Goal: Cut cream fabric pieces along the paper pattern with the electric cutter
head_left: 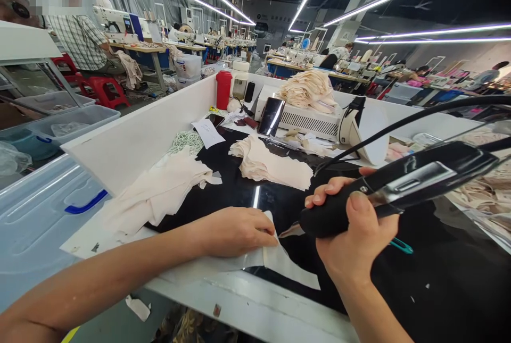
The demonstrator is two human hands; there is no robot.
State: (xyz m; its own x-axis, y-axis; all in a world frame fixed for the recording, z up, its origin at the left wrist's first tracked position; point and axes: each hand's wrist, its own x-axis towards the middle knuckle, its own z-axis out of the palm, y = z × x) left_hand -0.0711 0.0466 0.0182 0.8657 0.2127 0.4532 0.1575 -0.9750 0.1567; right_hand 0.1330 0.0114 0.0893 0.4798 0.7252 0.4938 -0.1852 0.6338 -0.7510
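Note:
My left hand is closed, its fingertips pinching a pale fabric piece near the table's front edge. Part of that fabric is hidden under the hand. My right hand wraps round a black corded hand tool with a silver lever along its body. The tool's flat metal tip points left, just beside the fabric at my left fingers; whether they touch I cannot tell. Beyond my hands lies a stack of cream fabric pieces on the black tabletop. More cream fabric is heaped at the left.
A phone leans on a white vented box topped with a fabric pile. A red bottle stands by the white side panel. The tool's cable arches over the right side. A teal tool lies right.

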